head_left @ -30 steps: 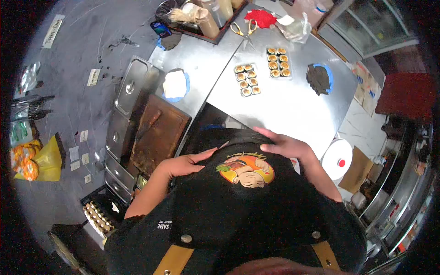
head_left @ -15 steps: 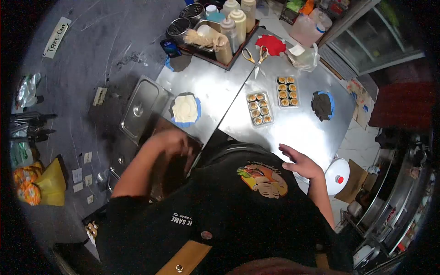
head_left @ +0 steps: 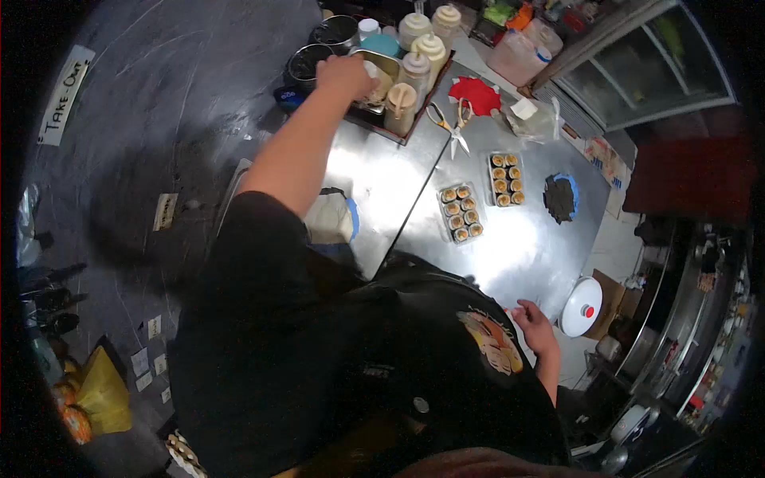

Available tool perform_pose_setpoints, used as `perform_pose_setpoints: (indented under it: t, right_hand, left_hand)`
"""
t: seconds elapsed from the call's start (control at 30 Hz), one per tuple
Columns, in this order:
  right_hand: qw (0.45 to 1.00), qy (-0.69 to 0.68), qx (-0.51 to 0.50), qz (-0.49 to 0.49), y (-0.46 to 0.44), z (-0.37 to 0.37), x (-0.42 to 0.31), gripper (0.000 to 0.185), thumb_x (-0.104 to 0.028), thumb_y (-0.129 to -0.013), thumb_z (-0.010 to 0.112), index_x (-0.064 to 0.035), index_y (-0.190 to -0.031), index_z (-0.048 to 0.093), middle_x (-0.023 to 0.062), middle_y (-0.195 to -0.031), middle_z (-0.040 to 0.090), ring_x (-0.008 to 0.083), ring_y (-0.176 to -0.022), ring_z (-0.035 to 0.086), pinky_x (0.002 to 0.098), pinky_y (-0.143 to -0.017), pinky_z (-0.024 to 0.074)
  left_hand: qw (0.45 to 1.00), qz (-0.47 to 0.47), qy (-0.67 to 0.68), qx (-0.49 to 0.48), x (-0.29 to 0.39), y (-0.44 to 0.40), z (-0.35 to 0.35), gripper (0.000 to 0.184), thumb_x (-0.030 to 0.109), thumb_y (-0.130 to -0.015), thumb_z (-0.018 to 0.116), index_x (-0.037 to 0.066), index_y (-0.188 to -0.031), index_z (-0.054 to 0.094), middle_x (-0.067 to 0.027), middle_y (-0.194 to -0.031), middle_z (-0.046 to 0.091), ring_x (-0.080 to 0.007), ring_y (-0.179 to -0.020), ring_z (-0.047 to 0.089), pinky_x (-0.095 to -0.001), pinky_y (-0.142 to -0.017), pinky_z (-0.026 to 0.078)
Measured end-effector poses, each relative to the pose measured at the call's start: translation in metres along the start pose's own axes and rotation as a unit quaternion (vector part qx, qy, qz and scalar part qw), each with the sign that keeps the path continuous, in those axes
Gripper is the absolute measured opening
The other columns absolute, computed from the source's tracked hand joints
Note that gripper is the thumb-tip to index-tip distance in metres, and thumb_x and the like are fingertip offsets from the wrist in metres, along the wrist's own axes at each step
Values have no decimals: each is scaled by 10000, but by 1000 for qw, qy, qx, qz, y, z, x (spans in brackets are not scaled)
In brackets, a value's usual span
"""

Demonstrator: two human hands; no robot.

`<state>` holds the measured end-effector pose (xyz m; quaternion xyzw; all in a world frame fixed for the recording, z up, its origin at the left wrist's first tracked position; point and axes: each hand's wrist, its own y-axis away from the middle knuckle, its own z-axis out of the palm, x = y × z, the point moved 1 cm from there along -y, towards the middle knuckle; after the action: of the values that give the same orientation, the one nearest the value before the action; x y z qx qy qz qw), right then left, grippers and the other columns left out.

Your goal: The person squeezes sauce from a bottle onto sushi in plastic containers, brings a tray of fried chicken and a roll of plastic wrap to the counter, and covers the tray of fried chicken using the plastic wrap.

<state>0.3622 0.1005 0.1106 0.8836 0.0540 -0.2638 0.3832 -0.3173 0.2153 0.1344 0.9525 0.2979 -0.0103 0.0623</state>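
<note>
My left hand (head_left: 344, 77) reaches into a small metal pan (head_left: 382, 62) in a dark-framed tray, fingers bent downward at something pale that I cannot make out. Beside it in the tray stand several squeeze bottles (head_left: 430, 52) and a pale-lidded container (head_left: 400, 102). My right hand (head_left: 535, 325) hangs empty near the steel table's front edge, with its fingers loosely apart. Two clear packs of sushi rolls, a nearer pack (head_left: 460, 213) and a farther pack (head_left: 506, 179), lie on the steel table (head_left: 414, 227). Scissors (head_left: 454, 131) rest open behind them.
Around the table lie a red cloth (head_left: 476, 95), a plastic bag (head_left: 535, 121), a dark cloth (head_left: 560, 197) and a pale cloth (head_left: 331, 219) partly behind my left arm. A white lid with a red knob (head_left: 580, 307) is at the right. A glass-fronted cooler (head_left: 637, 72) stands behind.
My left hand has moved up and forward from the near left side to the metal pan. My right hand has drawn back toward my body.
</note>
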Motion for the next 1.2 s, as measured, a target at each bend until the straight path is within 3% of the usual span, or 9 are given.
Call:
perform_pose_setpoints:
  t: [0.23,0.5,0.57,0.7,0.77,0.93,1.03,1.1,1.2]
  right_hand:
    - [998,29,-26,39,3,-1,-10,469,-304,-1004,702,-28,-1371,606,128,-1106,743,226,-993,707,344,-889,551]
    - [995,71,30,-62,-19,-50,-92,481,-255,-978,732,6,-1362,603,150,-1143,741,230,-1031,717,353,-907,558]
    - [987,81,60,-126,-23,-55,-127,478,-250,-969,740,-5,-1359,610,152,-1134,741,237,-1038,717,357,-911,557]
    - [966,62,78,-239,-15,-49,-242,546,-221,-923,784,-27,-1394,587,148,-1195,726,237,-971,705,361,-885,561]
    - [954,-7,78,-289,-4,-36,-292,633,-206,-879,822,-44,-1430,556,138,-1225,715,231,-944,696,364,-865,560]
    - [952,1,70,-297,-19,-8,-314,732,-271,-763,908,-67,-1382,573,118,-1226,715,238,-956,697,361,-870,560]
    - [954,-11,85,-288,-47,-4,-276,729,-281,-742,913,-69,-1356,582,102,-1195,721,222,-964,695,356,-871,557]
    - [961,-48,89,-258,-61,-5,-258,643,-264,-772,883,-41,-1306,604,88,-1135,722,203,-977,693,355,-882,554]
    - [941,-266,54,-200,-84,-6,-235,419,-246,-868,795,-43,-1191,622,60,-1040,685,130,-863,648,292,-676,503]
  left_hand:
    - [999,14,46,15,1,-5,-12,668,573,-806,753,134,-1307,701,-104,-1326,700,-290,-1255,624,-468,-1025,472]
    - [949,18,194,249,-28,76,-110,683,516,-715,820,53,-1202,699,-185,-1215,701,-383,-1123,666,-484,-968,544]
    - [930,36,199,306,-16,132,-156,364,375,-877,735,90,-1105,745,-268,-1143,721,-411,-1085,679,-493,-890,539]
    - [884,158,255,359,10,171,-162,330,364,-911,693,74,-1056,755,-243,-1063,743,-394,-972,707,-492,-848,551]
    - [870,249,275,326,29,180,-124,680,519,-698,836,56,-1176,699,-191,-1192,701,-385,-1073,680,-483,-936,551]
    - [846,326,410,94,107,227,-95,611,450,-732,849,47,-1160,686,-185,-1074,690,-401,-1033,663,-479,-911,535]
    - [787,373,488,55,131,231,-59,548,423,-834,809,38,-1202,681,-147,-1069,705,-348,-1018,681,-448,-902,540]
    - [664,267,672,-191,138,219,-27,459,373,-980,699,25,-1276,662,-91,-1078,711,-235,-1011,680,-384,-877,548]
    - [663,229,688,-189,150,208,59,490,399,-1063,594,-13,-1327,625,-76,-1086,703,-137,-937,660,-307,-804,541]
